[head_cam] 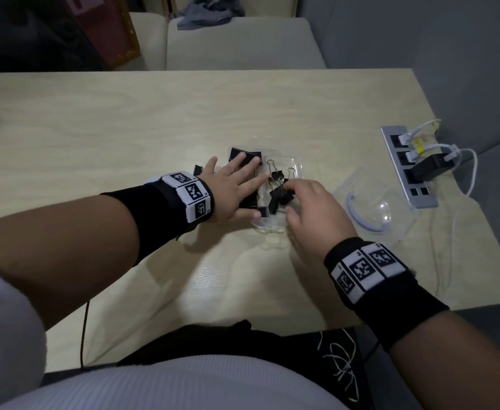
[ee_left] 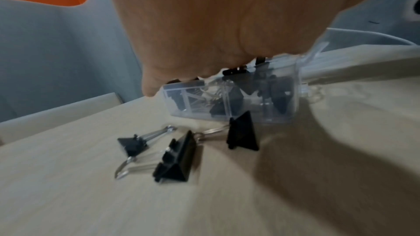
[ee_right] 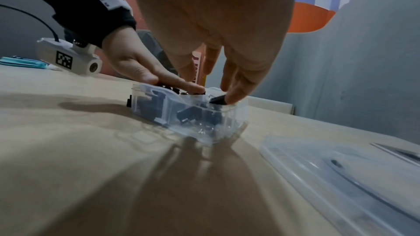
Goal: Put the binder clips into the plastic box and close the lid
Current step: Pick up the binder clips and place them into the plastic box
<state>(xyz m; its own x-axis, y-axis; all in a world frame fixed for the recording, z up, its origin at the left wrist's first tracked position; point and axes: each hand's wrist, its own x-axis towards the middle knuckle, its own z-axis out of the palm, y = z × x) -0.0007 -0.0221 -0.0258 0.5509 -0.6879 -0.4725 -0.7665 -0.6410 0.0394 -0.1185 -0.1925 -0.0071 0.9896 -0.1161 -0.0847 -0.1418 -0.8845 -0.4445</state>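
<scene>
The clear plastic box (head_cam: 297,170) sits open near the middle of the tabletop (head_cam: 124,119), with several black binder clips (head_cam: 278,196) lying loose inside it.

The left hand (head_cam: 231,187) lies flat over the left side of the box, fingers (head_cam: 250,161) straight and spread, pressing down on clips at the box edge; it grips nothing.

The right hand (head_cam: 313,208) reaches into the box from the near right. In the right wrist view its thumb and fingers (ee_right: 234,94) are pinched on 1 black clip (ee_right: 218,100) at the box rim (ee_right: 227,114).

The left wrist view shows 3 binder clips (ee_left: 175,161) outside the box, lying on the tabletop just beside its wall (ee_left: 279,114), under the left palm (ee_left: 204,24).

The clear lid (head_cam: 373,205) lies detached on the tabletop, just right of the box and apart from it.

A silver power strip (head_cam: 417,199) with plugged-in cables rests near the right edge of the tabletop, beyond the lid.
</scene>
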